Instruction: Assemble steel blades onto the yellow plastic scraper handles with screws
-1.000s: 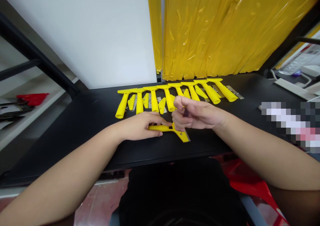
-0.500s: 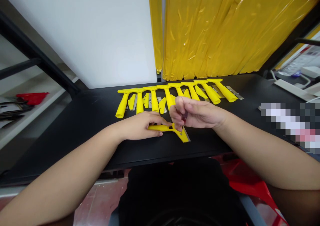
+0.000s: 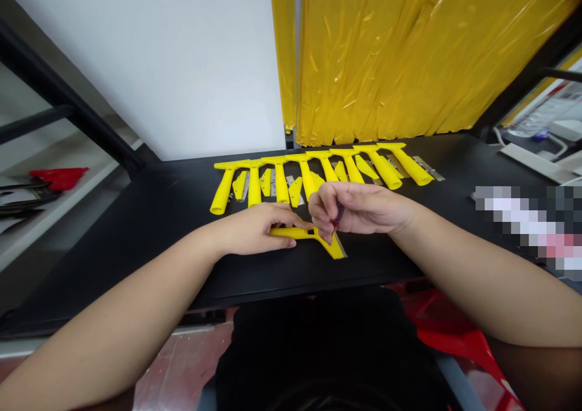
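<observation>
My left hand (image 3: pixel 264 230) is closed around the handle of a yellow scraper (image 3: pixel 335 251) lying on the black table. A metal blade edge shows along the scraper's right side. In my right hand (image 3: pixel 350 208) is a small screwdriver (image 3: pixel 337 216) with a dark red handle, gripped between thumb and fingers. Its tip points down at a screw on the scraper's head; my fingers partly cover that spot. Behind both hands, several yellow scraper handles (image 3: pixel 222 190) lie in a row, with small yellow cover plates (image 3: pixel 295 191) and metal blades (image 3: pixel 427 168) between them.
The black table (image 3: pixel 159 217) ends at a front edge near my body. A white panel (image 3: pixel 204 65) and yellow plastic sheeting (image 3: pixel 386 53) stand behind it. Left is a shelf with a red item (image 3: pixel 59 177). A blurred-out patch covers the right side.
My right hand has lowered slightly and turned its grip, showing more of the screwdriver's handle. The left hand and the scraper stay where they were.
</observation>
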A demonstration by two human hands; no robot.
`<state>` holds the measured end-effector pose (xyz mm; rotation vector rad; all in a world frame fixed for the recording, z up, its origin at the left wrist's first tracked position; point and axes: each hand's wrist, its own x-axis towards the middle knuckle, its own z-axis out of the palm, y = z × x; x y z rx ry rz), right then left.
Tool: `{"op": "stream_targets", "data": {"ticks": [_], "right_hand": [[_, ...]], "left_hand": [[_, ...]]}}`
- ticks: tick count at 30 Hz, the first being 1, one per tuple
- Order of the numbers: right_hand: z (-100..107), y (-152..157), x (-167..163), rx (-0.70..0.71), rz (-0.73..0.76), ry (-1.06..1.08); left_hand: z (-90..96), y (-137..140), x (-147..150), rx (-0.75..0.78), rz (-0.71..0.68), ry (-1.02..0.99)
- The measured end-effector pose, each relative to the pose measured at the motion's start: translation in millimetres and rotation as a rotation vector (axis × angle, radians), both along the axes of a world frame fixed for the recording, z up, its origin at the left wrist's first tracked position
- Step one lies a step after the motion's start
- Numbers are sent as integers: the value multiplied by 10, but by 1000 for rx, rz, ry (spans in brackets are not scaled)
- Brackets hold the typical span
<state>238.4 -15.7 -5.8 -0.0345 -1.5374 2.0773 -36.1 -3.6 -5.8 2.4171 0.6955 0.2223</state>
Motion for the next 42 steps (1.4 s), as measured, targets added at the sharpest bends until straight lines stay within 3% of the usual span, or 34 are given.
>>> {"op": "stream_targets", "data": {"ticks": [5,10,15,21,27,31,35,38,42], "right_hand": [[-31,14,-21,55,80,28],[12,-15,-2,1,4,-11],[-3,24,1,111,-1,-11],[-30,9,-16,131,129,26],[0,-7,2,64,5,3],[-16,17,-9,134,22,8],[15,-35,-24,46,66,-10],[43,-58,-29,7,16,-18],[30,-22,-37,74,-29,14]], "left_hand": [[-6,5,-5,5,-3,7],[-12,14,-10,-11,2,46],[13,-3,1,-2,5,46],[24,-11,7,-5,-2,28],[2,-2,1,-14,-1,-10],[2,-1,-4,-19,-19,-17],[-7,4,-9,-19,-6,-21],[-6,5,-9,-27,0,-10],[12,-3,-2,-20,2,2]]}}
